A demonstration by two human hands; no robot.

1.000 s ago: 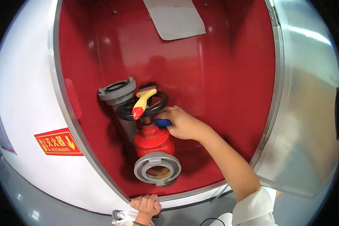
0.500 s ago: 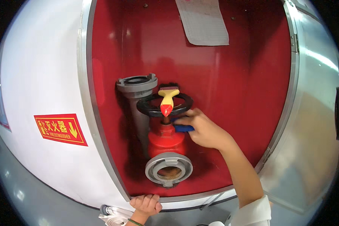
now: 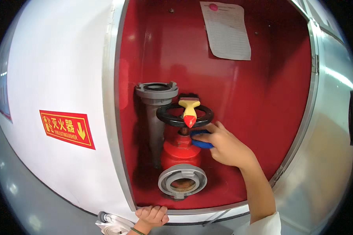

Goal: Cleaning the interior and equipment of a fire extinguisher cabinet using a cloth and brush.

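My right hand (image 3: 228,145) pinches a blue sponge or cloth (image 3: 202,141) against the right side of the red valve (image 3: 180,150), just under its black handwheel (image 3: 166,117). Part of the blue piece is hidden by the fingers, so its exact kind is unclear. On the handwheel lies a small brush (image 3: 190,107) with a yellow and red handle, its red tip toward me. A grey hose coupling (image 3: 163,184) forms the valve's front outlet. Below, my left hand (image 3: 152,215) is closed over the bottom metal edge (image 3: 200,210) of the red cabinet.
A grey hose nozzle (image 3: 156,121) stands upright behind the valve's left side. A paper sheet (image 3: 228,35) hangs on the red back wall. The cabinet door (image 3: 321,129) is swung out at right. A rolled white hose (image 3: 113,225) sits below; a red sign (image 3: 68,129) is at left.
The view has shifted, so the cabinet's contents appear farther right and lower. My right hand stays beside the valve stem with the blue piece; my left hand keeps its hold on the edge.
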